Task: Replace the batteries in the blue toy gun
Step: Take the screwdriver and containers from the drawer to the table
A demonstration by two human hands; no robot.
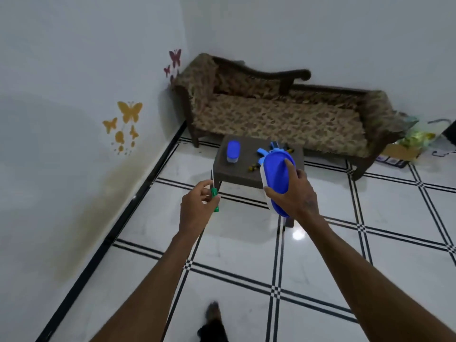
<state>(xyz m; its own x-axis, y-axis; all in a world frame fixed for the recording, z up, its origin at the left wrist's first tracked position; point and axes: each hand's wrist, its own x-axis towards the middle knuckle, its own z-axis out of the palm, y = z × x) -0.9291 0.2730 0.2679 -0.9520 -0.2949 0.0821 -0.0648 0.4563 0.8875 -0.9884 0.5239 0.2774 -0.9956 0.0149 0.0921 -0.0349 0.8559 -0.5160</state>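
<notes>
Blue container (276, 177) gripped by right hand (299, 193) hides toy gun (274, 150); left hand (197, 206) holds screwdriver (214, 193).

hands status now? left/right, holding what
Left hand: gripping the green screwdriver.
Right hand: holding the blue-lidded container, fingers curled round it.

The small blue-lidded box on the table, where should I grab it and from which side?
Probably from above, across its narrow width. The small box stands upright near the left end of the table, blue lid up, long axis running away from the camera. Both long sides look free, and the toy gun lies apart to the right. First free a hand: both are full.
</notes>
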